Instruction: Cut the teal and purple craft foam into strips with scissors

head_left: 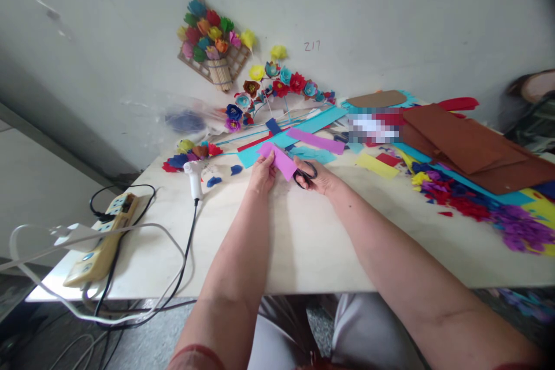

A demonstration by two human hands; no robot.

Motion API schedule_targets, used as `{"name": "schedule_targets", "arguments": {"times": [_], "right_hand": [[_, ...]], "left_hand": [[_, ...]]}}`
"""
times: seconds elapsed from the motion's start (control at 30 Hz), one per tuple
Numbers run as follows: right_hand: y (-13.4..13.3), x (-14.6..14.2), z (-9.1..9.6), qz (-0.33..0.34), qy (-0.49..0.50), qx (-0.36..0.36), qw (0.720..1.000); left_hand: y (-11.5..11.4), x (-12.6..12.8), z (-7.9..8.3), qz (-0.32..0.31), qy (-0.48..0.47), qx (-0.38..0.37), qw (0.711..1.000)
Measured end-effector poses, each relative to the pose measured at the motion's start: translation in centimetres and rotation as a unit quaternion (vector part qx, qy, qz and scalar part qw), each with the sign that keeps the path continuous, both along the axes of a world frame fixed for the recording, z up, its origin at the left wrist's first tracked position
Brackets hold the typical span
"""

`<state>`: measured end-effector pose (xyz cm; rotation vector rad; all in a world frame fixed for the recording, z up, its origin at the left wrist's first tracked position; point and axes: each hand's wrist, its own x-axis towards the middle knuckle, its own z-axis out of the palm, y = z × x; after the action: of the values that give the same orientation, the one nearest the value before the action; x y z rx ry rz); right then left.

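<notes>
My left hand (263, 174) grips a strip of pink-purple paper (281, 163) between thumb and fingers, above the middle of the table. Closed round the black handles of a pair of scissors (307, 173) is my right hand (318, 179), right beside the strip's lower right end. The scissor blades are mostly hidden behind the paper and fingers, so whether they touch it I cannot tell. Just behind both hands lie another purple strip (316, 141), a long turquoise strip (299, 130) and a crumpled teal piece (315, 155).
A white glue gun (194, 179) stands at left, its cord running past a power strip (102, 243). Paper flowers (280, 88) and a flower bouquet (208, 37) are at the wall. Brown sheets (472, 144) and colourful petals (463, 196) lie at right, near a yellow strip (376, 166).
</notes>
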<state>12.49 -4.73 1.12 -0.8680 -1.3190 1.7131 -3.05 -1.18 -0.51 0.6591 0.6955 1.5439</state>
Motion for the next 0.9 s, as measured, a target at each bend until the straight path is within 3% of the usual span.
{"name": "schedule_targets", "arguments": {"times": [0.57,0.9], "right_hand": [[0.76,0.22,-0.8,0.046,0.044,-0.049,0.997],[0.21,-0.07,-0.21,0.006,0.041,-0.045,0.998]], "left_hand": [[-0.61,0.43,0.43,-0.056,0.02,0.006,0.998],[-0.43,0.36,0.14,-0.051,0.033,-0.001,0.998]]}}
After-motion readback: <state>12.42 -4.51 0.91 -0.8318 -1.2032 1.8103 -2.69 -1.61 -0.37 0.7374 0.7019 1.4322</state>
